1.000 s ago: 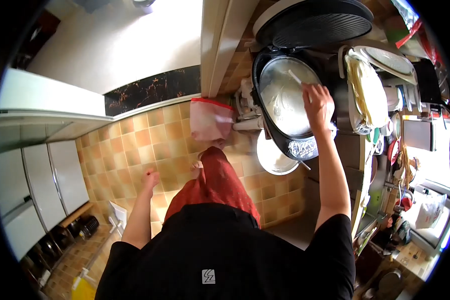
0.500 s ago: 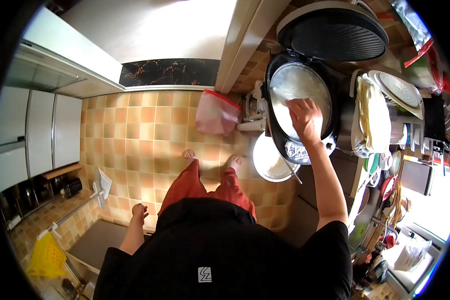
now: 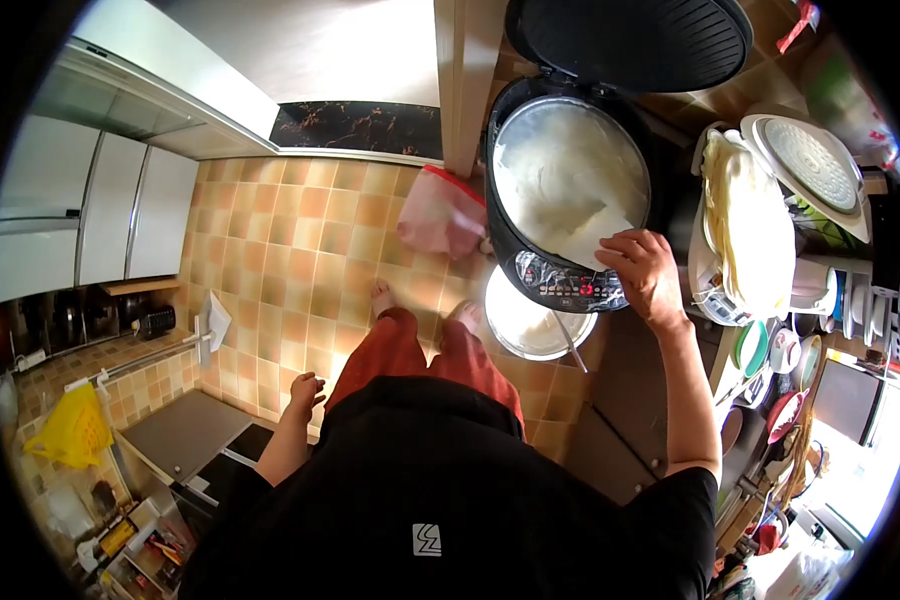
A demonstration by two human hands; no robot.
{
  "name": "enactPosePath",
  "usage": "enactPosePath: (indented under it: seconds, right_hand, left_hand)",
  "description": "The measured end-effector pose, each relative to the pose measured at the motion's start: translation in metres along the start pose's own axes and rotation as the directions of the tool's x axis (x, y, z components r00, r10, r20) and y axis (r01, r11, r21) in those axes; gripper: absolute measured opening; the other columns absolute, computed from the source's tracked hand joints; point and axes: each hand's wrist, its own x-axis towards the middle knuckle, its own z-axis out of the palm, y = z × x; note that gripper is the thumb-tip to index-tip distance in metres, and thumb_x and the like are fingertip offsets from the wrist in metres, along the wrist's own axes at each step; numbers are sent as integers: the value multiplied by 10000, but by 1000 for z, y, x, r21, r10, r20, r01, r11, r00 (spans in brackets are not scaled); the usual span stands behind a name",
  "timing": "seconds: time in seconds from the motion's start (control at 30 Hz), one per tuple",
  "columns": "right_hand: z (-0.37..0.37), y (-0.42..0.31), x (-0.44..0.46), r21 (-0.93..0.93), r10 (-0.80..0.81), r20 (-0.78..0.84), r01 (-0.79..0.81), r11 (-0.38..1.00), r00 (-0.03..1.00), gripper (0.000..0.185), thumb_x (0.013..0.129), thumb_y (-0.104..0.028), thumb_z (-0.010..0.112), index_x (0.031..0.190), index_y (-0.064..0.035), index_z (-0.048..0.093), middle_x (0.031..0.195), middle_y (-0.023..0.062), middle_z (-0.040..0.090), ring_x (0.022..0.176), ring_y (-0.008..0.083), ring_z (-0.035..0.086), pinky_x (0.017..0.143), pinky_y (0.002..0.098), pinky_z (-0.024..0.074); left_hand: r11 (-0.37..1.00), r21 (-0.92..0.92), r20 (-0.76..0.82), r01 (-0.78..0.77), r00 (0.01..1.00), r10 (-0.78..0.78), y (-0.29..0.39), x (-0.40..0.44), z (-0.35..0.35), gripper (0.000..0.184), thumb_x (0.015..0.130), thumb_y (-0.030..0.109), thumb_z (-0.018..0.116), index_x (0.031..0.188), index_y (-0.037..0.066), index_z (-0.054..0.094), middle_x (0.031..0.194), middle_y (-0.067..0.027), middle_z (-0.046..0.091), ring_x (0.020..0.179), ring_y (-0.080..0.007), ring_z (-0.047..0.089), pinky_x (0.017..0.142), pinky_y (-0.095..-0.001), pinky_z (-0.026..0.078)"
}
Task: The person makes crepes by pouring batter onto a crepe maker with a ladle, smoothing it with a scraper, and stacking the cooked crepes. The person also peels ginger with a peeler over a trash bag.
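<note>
My right hand [image 3: 642, 270] pinches a pale flat scraper [image 3: 602, 228] at the near right edge of an electric griddle [image 3: 502, 222]. A thin whitish layer of batter [image 3: 560, 165] covers the round cooking plate, with a little steam or glare over it. The ribbed black lid [image 3: 630, 45] stands raised behind. Below the lit control panel [image 3: 570, 282] is a white bucket [image 3: 515, 335] of pale batter, a long thin handle [image 3: 573, 345] leaning out of it. My left hand [image 3: 305, 395] hangs at my side, holding nothing, its fingers loosely bent and apart.
A stack of pale flatbreads [image 3: 745, 220] lies on a white appliance to the right, beside a white steamer tray [image 3: 810, 160]. Dishes and bowls [image 3: 750, 345] crowd the right counter. A pink bag [image 3: 440, 212] sits on the tiled floor near the griddle.
My right hand has moved from over the middle of the plate to its near right edge, and the scraper now shows. The view has shifted slightly; the batter surface looks more clouded.
</note>
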Motion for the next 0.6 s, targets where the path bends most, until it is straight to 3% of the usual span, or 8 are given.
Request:
enactPosePath:
  seconds: [0.13,0.27,0.37,0.6]
  right_hand:
    - [-21,12,-1,-42,10,-12,-11,999,1000,277,681,-29,633,938,-108,699,996,36,680,972,239,608,860,393,481]
    - [-29,8,26,-10,10,-160,-12,1000,987,235,714,-31,627,931,-90,695,973,44,680,945,245,612,831,391,482]
    - [-3,19,46,-31,-41,-174,36,999,984,216,724,-40,647,922,-110,701,941,21,681,899,224,613,789,365,479]
    - [47,24,118,-127,-34,-340,-10,992,940,187,758,-65,634,905,-140,720,929,-12,690,890,196,610,786,353,466]
  left_hand:
    - [1000,6,-17,10,1000,-10,-19,-16,12,526,860,77,473,1373,-16,406,1187,-191,597,1100,-283,587,844,-438,537]
    - [998,-22,-31,55,998,-56,-28,-33,16,538,840,46,448,1373,-17,407,1140,-173,608,1002,-252,603,781,-395,549]
    - [997,-48,51,63,997,-60,-52,1,9,549,836,42,436,1381,-16,401,1115,-161,614,977,-239,600,778,-384,542]
    - [994,-112,-29,-14,1000,11,9,-21,23,552,847,55,451,1391,-15,387,1146,-163,612,1055,-251,592,844,-411,533]
